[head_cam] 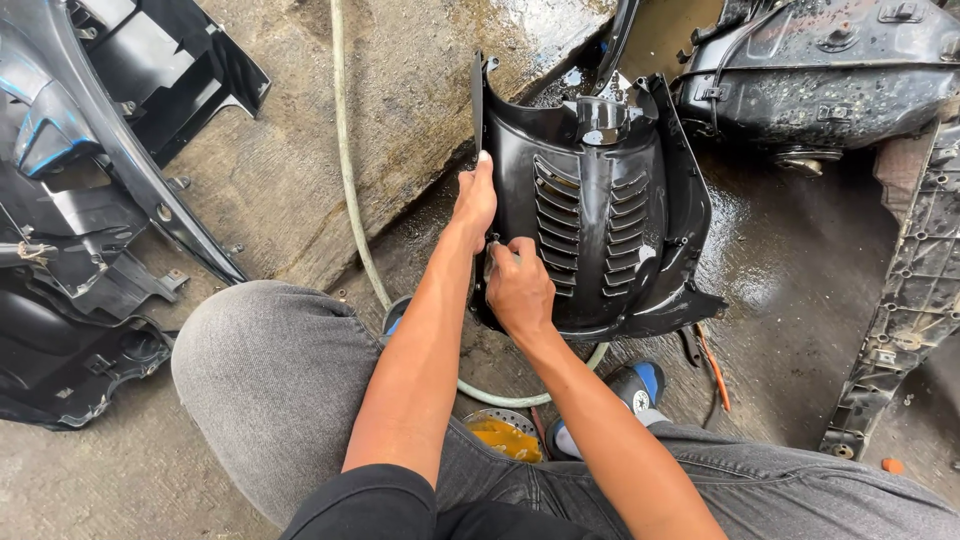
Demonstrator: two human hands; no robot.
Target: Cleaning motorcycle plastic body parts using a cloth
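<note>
A black plastic scooter panel with two rows of vent slats [600, 220] stands tilted on the wet ground in front of me. My left hand [476, 200] grips its left edge, thumb up along the rim. My right hand [518, 285] is closed at the panel's lower left edge, pressing something small there that I cannot make out. Both forearms reach out over my grey-trousered knees.
More black body panels [90, 190] lie at the left and a long ribbed panel [915, 290] at the right. A wet black part [820, 70] sits top right. A hose [352, 200] runs across the concrete. A small tin of yellow liquid [503, 432] and an orange-handled tool [712, 365] lie near my feet.
</note>
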